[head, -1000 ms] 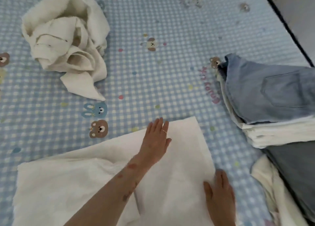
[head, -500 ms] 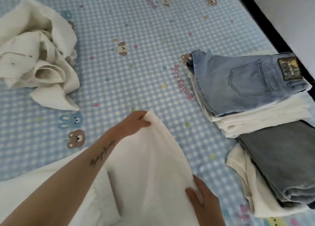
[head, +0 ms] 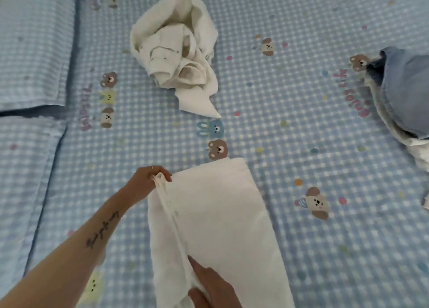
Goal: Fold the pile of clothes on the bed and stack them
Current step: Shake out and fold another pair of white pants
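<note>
A blue-and-white gingham bedsheet (head: 290, 126) printed with cartoon bears, rabbits and coloured dots fills the whole view under soft, even light. At the left edge lie two pillows (head: 30, 52) in the same check, a dark seam running between them.

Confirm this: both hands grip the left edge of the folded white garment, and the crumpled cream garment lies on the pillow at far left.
One error. The head view shows the crumpled cream garment on the blue checked bedsheet, clear of the pillow. The left hand and right hand do grip the folded white garment's left edge.
</note>
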Demonstrator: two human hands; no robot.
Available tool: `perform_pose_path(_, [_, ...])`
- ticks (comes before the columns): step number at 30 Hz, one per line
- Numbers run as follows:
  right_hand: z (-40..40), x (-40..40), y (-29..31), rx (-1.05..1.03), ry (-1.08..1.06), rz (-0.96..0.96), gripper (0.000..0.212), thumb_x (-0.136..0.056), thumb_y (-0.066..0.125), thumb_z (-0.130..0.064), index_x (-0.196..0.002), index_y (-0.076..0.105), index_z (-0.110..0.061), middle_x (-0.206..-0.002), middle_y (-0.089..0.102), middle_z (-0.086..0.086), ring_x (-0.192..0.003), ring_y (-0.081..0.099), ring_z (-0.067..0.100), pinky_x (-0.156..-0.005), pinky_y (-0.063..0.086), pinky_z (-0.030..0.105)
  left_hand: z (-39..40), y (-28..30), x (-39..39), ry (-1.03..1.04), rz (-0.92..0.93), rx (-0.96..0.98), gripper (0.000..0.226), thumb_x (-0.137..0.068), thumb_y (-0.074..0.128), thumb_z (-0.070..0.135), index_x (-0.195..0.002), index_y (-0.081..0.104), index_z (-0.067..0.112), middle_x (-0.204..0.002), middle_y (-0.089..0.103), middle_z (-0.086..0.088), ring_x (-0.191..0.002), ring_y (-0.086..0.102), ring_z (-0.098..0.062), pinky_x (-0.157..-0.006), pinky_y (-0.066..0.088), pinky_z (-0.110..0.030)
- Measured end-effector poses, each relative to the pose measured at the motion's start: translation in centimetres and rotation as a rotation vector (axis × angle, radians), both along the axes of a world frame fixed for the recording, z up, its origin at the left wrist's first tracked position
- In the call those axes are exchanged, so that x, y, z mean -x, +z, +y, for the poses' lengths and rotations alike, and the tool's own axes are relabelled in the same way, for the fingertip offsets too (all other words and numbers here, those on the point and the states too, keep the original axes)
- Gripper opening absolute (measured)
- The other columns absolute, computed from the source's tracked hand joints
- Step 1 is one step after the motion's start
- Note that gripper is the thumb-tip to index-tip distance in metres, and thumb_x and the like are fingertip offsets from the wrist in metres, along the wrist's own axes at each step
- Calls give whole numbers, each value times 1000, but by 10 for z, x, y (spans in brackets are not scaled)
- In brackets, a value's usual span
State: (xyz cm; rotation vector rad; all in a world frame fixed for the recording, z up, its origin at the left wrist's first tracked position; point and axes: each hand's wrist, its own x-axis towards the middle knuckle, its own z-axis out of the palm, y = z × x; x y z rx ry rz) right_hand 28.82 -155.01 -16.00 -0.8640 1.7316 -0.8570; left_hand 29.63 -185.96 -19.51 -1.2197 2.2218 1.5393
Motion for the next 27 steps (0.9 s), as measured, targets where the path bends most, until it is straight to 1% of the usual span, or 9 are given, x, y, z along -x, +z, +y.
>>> perform_pose_path(2, [-6, -8, -9, -218, -1, -39, 70, -98, 45, -34, -142, -11, -32, -144, 40, -7, -135, 38, 11, -93, 14, -5, -2, -17, -19, 40, 24, -28, 42, -76, 43, -24, -70, 68, 9, -89, 68, -11, -83, 61, -17, -73, 45, -19])
perform_pose_path(5, [-22, -41, -20, -231, 53, -12, 67, -99, 43, -32, -143, -7, -34, -142, 42, -2, -128, 44, 19, -92, 24, 0, -3, -40, -28, 87, 52, -15, 54, -72, 37, -21, -61, 68, 22, -84, 70, 2, -80, 63, -12, -72, 46, -18])
perform_pose_path(10, [-37, -68, -51, -214, 127, 52, 73, -97, 43, -28, -142, -14, -22, -109, 34, -2, -99, 53, 18, -83, 33, 4, -7, -65, -35, 126, 85, 16, 50, -71, 35, -10, -63, 67, 27, -80, 70, 7, -74, 63, -8, -69, 46, -23])
perform_pose_path(13, [-46, -75, -63, -198, 233, 20, 75, -97, 46, -29, -144, -11, -21, -127, 36, 0, -103, 53, 16, -91, 40, 10, -2, -66, -38, 290, 65, 54, 39, -83, 42, -4, -85, 66, 27, -91, 68, 6, -83, 61, -8, -74, 47, -21])
perform_pose_path(16, [-53, -52, -63, -123, 234, 94, 66, -97, 46, -31, -147, 3, -25, -150, 23, -7, -133, 36, 4, -106, 25, 6, 24, -62, -64, 642, 45, 170, 27, -95, 45, 16, -121, 54, 19, -120, 58, -2, -106, 55, -14, -90, 43, -26])
perform_pose_path(18, [-64, -15, -61, -10, 119, 265, 54, -98, 46, -28, -146, 22, -27, -148, 26, -9, -138, 28, 5, -111, 19, 9, 66, -57, -89, 786, -6, 179, 47, -92, 55, 33, -134, 42, 17, -129, 49, -5, -117, 50, -19, -93, 41, -29])
perform_pose_path(20, [-75, 35, -67, 33, 36, 537, 51, -97, 50, -22, -145, 32, -23, -150, 28, -3, -140, 28, 13, -116, 23, 26, 121, -51, -105, 781, -121, 32, 82, -80, 71, 39, -145, 28, 14, -138, 40, -12, -127, 41, -26, -103, 36, -34])
perform_pose_path(24, [-88, 131, -86, -182, -67, 905, 63, -91, 60, -24, -147, 31, -14, -154, 24, 17, -143, 23, 34, -115, 23, 51, 199, -43, -118, 728, -413, -134, 126, -57, 86, 45, -150, 9, 14, -146, 30, -22, -135, 31, -34, -109, 25, -39])
perform_pose_path(27, [-115, 177, -103, -257, 284, 962, 79, -89, 56, -47, -151, 17, -18, -160, 11, 8, -148, 4, 27, -117, 4, 51, 207, -52, -134, 637, -461, -290, 129, -60, 78, 53, -148, -7, 12, -149, 23, -17, -137, 30, -27, -110, 25, -32])
